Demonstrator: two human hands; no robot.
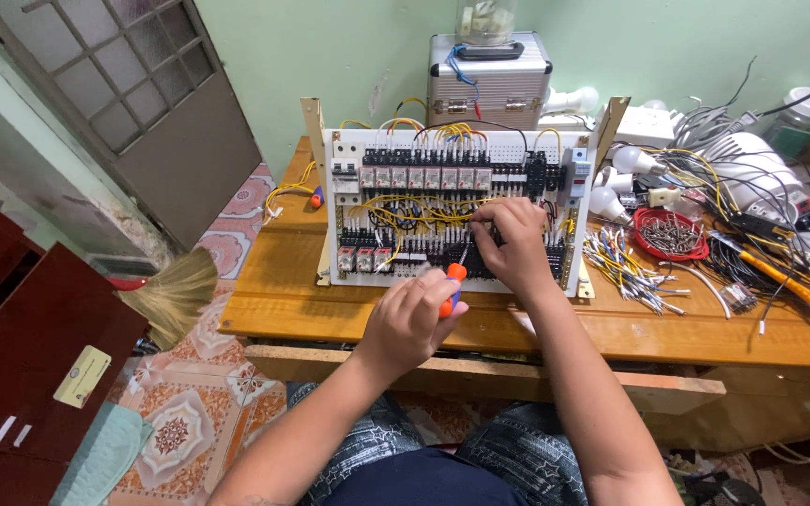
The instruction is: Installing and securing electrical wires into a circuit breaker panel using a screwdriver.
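Observation:
A white electrical control panel [555, 150] stands tilted on a wooden table [292, 300], filled with black terminal blocks, relays and yellow wires [414, 204]. My left hand [410, 319] grips an orange-handled screwdriver [454, 278] whose shaft points up at the panel's lower rows. My right hand [513, 244] rests on the panel's lower middle, fingers pinching wires near the terminals. What lies under the right hand's fingers is hidden.
A red bowl of screws [644, 245] and loose cut wires [625, 262] lie right of the panel. Bulbs, cables and tools crowd the far right. A metal case [489, 80] stands behind. A broom [175, 290] and a dark red cabinet [30, 356] are at left.

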